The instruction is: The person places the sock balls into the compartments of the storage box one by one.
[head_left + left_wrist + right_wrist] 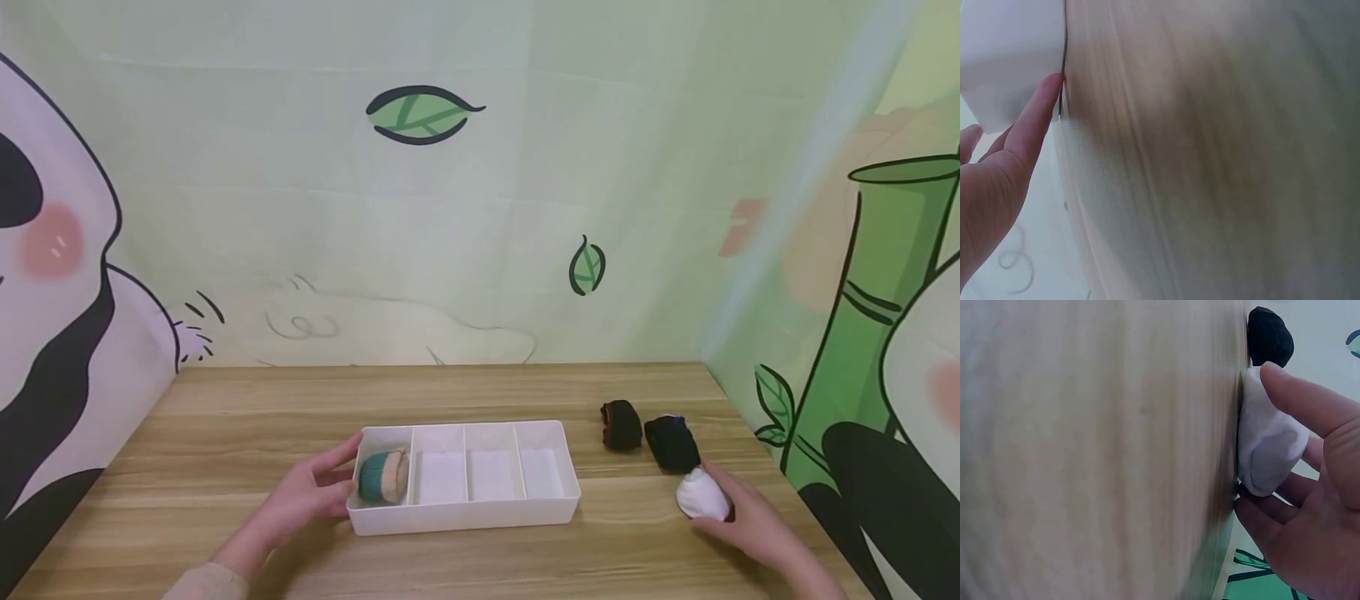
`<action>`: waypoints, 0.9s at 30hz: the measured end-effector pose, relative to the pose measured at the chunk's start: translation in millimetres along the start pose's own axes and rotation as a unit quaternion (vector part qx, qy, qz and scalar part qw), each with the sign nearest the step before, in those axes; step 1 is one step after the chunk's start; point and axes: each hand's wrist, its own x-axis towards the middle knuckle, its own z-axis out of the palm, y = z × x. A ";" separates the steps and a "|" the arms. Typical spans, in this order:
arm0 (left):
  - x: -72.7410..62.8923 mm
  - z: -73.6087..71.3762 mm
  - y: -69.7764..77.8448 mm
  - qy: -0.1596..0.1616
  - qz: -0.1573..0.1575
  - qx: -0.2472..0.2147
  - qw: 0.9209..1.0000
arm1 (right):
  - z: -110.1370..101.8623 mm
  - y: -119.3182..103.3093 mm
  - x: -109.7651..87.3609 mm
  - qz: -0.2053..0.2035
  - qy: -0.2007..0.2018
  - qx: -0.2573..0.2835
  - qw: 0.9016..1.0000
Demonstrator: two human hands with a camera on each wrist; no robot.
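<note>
A white box [463,515] with several compartments lies on the table, a teal-and-beige rolled pair of socks [382,477] in its leftmost compartment. At the box's left end, my left hand [300,496] rests fingers and thumb against the wall; the left wrist view shows a straight thumb [1038,115] along its side. To the right, my right hand [750,517] holds a rolled white sock [702,495] at the tabletop, thumb on one side and fingers [1266,515] on the other. Just beyond it sits a rolled black sock [672,443], with another dark rolled sock [622,426] to its left.
The wood-grain table [262,400] ends at a cloth backdrop [465,250] printed with leaves, bamboo and pandas. The box's dividers [466,462] stand upright between its compartments. Side panels of the same cloth flank the table.
</note>
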 end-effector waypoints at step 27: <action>0.6 -0.3 1.2 0.008 -0.008 0.006 1.000 | -1.2 -8.9 0.4 -0.004 0.001 -0.006 1.000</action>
